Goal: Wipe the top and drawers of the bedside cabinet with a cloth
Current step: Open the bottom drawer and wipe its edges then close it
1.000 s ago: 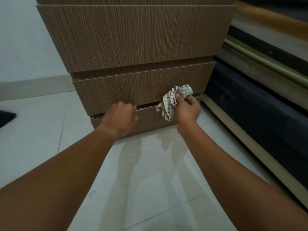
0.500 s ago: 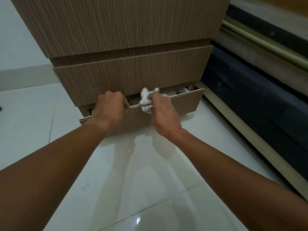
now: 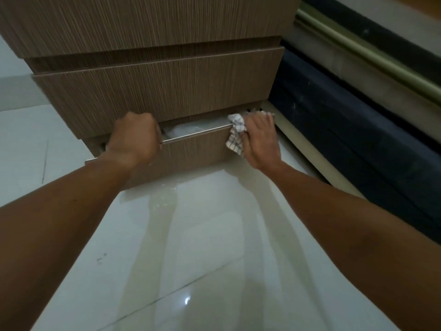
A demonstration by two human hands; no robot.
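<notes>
Glossy tile floor (image 3: 202,247) | left hand (image 3: 133,139) curled over bottom drawer (image 3: 195,151) rim | right hand (image 3: 259,137) clutching cloth (image 3: 236,134) at rim's right end | contents blurry, maybe plastic | drag cloth slowly along edge

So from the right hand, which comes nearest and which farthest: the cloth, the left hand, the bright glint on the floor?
1. Cloth: gripped in the right hand, on the drawer's right end.
2. Left hand: along the drawer's edge, to the left.
3. Glint: on the floor tiles, far below.

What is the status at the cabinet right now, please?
Left hand grips bottom drawer edge, drawer ajar. Right hand presses cloth on its rim. Nothing in the way.
</notes>
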